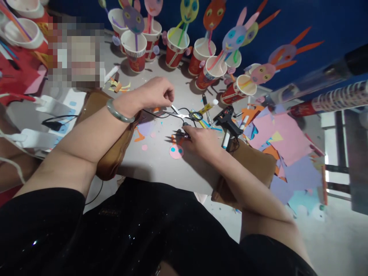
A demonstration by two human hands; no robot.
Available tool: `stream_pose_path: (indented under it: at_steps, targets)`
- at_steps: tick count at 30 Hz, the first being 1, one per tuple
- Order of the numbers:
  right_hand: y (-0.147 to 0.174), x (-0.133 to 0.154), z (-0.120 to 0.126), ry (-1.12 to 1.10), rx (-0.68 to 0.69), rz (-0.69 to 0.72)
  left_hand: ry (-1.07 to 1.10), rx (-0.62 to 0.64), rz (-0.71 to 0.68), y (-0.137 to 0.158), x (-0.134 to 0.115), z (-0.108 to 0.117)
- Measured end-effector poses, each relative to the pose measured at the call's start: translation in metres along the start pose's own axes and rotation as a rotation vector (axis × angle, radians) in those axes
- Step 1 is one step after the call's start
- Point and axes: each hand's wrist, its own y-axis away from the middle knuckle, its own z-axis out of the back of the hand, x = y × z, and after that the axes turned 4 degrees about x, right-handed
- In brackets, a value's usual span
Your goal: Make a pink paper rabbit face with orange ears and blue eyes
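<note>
My left hand [159, 92] is closed in a pinch above the table, its fingertips by one blade of a silver pair of scissors [182, 115] with black handles. Whatever it pinches is too small to make out. My right hand [202, 140] is closed around a second, dark pair of scissors [179, 133], mostly hidden by the fingers. Just below those blades lies a round pink paper face [176, 152] with blue eyes and orange strips at its top. A black glue gun [228, 122] rests to the right of my right hand.
Red paper cups [175, 51] with paper animal heads on straws line the back. Brown cushions [110, 161] lie under my forearms. Coloured paper sheets [290, 134] are piled at the right, near stacked cups [339, 97]. Plugs in a power strip [64, 111] stand at the left.
</note>
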Motion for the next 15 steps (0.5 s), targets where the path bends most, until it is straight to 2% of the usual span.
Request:
stream_pose_path:
  at_steps: [2,4,10,13,15]
  targets:
    - [0.002,-0.006,0.0,0.037,-0.015,-0.139,-0.037,-0.019,-0.012,-0.002,0.003,0.001]
    - [0.003,-0.013,-0.002,0.043,-0.005,-0.209,-0.1,-0.012,-0.025,-0.002,0.004,0.0]
    - [-0.004,-0.031,-0.016,-0.077,-0.005,-0.157,-0.403,0.018,-0.033,0.005,-0.004,0.004]
    - [-0.002,-0.039,-0.017,-0.162,-0.068,-0.156,-0.655,-0.037,0.003,0.015,-0.013,0.01]
    - [0.005,-0.046,-0.015,-0.221,-0.126,-0.139,-0.791,-0.038,-0.024,0.022,-0.018,0.012]
